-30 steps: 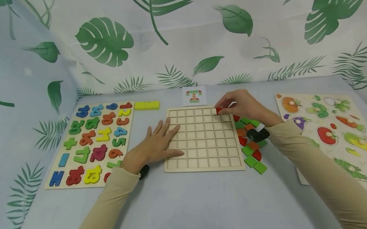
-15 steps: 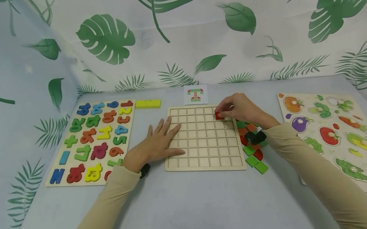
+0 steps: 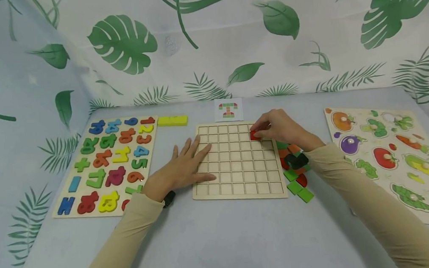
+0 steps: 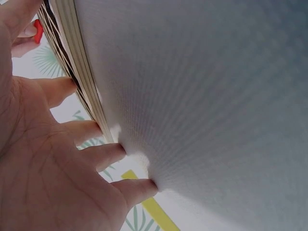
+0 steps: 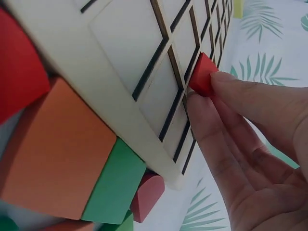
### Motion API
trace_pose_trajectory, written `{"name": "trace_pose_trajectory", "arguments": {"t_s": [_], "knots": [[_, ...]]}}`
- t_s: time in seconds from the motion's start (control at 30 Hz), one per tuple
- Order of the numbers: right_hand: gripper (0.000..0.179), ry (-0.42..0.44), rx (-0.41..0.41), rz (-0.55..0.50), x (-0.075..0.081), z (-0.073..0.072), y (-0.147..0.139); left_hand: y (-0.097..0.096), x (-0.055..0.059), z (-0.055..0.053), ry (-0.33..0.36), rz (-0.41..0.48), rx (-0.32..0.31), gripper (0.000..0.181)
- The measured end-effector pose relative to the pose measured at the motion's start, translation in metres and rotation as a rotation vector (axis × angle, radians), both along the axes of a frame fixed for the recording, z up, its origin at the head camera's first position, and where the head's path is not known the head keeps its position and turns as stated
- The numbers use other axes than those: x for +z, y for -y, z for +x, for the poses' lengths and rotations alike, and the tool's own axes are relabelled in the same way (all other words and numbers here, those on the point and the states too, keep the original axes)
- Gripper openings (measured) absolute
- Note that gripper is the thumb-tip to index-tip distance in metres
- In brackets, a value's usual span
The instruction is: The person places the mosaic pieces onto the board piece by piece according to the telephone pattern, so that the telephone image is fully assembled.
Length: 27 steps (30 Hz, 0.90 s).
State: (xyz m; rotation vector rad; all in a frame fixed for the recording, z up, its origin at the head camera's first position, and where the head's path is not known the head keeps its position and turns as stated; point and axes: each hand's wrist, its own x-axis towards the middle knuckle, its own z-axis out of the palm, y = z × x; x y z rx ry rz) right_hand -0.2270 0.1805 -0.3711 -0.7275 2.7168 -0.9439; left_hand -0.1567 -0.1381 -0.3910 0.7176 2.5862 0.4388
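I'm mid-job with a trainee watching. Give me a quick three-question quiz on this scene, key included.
1. Which hand pinches the red piece at the grid board?
2. True or false: the left hand is clenched into a fist.
3. In the head view, the loose tiles lie beside which edge of the grid board? (a) left (b) right (c) near

Key:
1. The right hand.
2. False; its fingers are spread.
3. (b)
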Motion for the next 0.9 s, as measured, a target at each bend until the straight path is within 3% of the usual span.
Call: {"name": "trace_pose_trajectory", "arguments": {"t_s": [0.9], "knots": [[0.015,-0.036,0.0,0.103,0.002,0.004,0.015,0.0,0.001,0.001,-0.006,-0.003,-0.003,0.094]]}}
